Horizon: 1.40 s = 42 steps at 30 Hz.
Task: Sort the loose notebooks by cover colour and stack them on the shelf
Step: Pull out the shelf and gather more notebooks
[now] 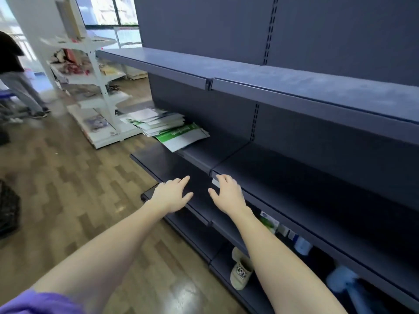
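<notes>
Both hands reach out mid-frame, over the dark shelf (294, 177). Left hand (171, 196) & right hand (227, 194) have fingers spread wide, holding nothing. The notebooks (165, 128), green & white, lie in a messy pile on the shelf, upper left of the hands, well apart from them.

A dark blue shelf (260, 159) ran ahead of both hands. On it, beyond the left hand (172, 194), lay a slumped pile of notebooks (165, 126), the lowest green-and-white one jutting over the front edge.
</notes>
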{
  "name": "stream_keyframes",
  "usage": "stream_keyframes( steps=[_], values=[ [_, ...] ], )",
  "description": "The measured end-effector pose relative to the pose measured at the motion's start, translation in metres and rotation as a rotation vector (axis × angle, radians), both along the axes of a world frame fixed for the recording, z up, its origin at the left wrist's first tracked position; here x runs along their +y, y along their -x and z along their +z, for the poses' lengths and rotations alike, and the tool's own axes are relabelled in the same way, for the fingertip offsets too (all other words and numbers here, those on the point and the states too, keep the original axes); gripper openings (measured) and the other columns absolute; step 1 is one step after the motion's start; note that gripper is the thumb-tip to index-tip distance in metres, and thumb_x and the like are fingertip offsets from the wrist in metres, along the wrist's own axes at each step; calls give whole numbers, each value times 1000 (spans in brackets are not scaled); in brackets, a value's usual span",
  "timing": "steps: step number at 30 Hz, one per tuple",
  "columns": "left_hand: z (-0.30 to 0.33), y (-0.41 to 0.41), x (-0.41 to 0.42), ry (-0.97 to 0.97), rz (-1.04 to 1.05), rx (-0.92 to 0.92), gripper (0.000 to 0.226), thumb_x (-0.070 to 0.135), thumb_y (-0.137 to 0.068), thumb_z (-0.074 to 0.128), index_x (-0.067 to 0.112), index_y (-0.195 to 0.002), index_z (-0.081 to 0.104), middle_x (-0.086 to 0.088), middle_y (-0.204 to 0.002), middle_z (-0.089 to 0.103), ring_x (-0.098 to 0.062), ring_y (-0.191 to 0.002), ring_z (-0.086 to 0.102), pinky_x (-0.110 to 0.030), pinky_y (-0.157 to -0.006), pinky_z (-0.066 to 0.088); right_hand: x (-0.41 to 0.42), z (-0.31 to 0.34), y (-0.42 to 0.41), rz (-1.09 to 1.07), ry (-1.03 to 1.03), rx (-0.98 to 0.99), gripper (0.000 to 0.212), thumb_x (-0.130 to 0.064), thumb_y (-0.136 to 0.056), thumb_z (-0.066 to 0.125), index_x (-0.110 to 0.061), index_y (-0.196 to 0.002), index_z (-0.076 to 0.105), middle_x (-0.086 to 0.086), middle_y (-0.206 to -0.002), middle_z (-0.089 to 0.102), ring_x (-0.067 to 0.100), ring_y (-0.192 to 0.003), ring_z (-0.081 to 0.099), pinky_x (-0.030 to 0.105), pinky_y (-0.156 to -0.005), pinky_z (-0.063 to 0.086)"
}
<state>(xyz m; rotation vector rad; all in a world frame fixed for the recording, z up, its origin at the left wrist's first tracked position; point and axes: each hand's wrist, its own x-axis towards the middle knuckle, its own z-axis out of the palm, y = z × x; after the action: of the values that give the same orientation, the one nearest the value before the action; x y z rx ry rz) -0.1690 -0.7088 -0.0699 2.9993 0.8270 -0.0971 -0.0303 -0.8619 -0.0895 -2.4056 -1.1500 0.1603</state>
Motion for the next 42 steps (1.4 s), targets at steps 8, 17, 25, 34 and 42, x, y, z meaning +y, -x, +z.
stream_keyframes(
  steps=[8,17,25,34,42],
  values=[
    [1,-33,117,-12,90,2,69,56,-98,37,24,-157,21,1,-149,45,-24,-130,47,-41,-101,43,117,-7,-46,53,22,55,59,-40,-100,50,-16,-151,32,5,-157,33,25,-144,29,44,-118,26],
    [-2,-71,229,-58,5,-60,65,51,-100,39,23,-157,23,0,-156,38,-23,-143,33,-41,-113,33,229,-10,-58,50,54,25,57,-40,-99,52,-16,-148,36,6,-153,35,26,-140,32,41,-115,27],
    [-3,-110,341,-95,-216,-98,62,49,-99,43,21,-153,32,-2,-147,49,-26,-134,44,-39,-108,38,339,-7,-61,-35,125,-42,65,-43,-96,55,-12,-149,33,13,-157,30,30,-144,27,41,-117,24],
    [-7,-168,382,5,-497,-114,66,57,-95,29,20,-149,39,-5,-155,39,-25,-144,32,-36,-115,28,342,-15,-72,-325,183,-104,66,-59,-86,58,-11,-130,50,10,-129,53,30,-121,48,37,-97,41],
    [-21,-185,356,-128,-560,16,58,64,-99,23,40,-152,30,-9,-154,31,-37,-134,34,-48,-106,28,296,-16,-64,-567,269,-70,62,-65,-97,36,-14,-127,53,10,-119,62,32,-108,58,37,-81,48]
  ],
)
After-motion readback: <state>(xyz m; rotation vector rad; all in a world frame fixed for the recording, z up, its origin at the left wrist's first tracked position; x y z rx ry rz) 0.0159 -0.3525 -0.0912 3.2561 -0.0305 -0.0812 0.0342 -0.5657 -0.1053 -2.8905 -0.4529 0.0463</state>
